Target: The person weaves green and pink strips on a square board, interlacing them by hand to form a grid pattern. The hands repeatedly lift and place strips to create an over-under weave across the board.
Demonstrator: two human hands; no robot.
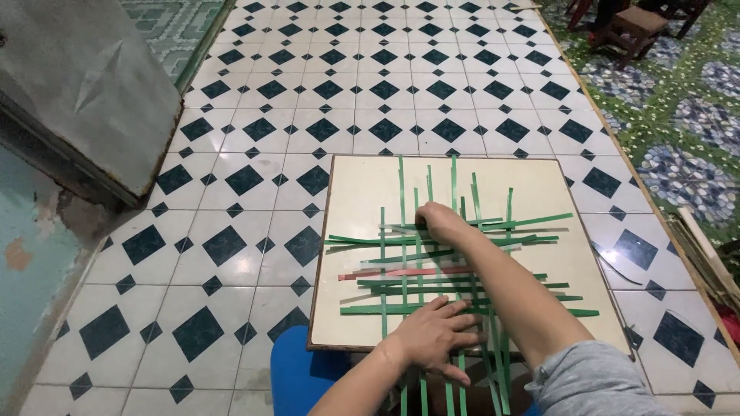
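Even, soft indoor light, slightly dim and cool; faint shadows under the hands, mild sheen on the floor tiles [362, 92], wide-angle bending at edges, focus mostly sharp.

A grey metal door [85, 85] is leaning in at the far left above the black-and-white tiled floor [254, 139]. A wooden stool [634, 27] is standing far right on the floral flooring [686, 115], and wooden slats [705, 258] are lying near the right edge.

A home floor: patterned tiles [308, 115], a floral mat [678, 131] and a wooden stool [634, 27]
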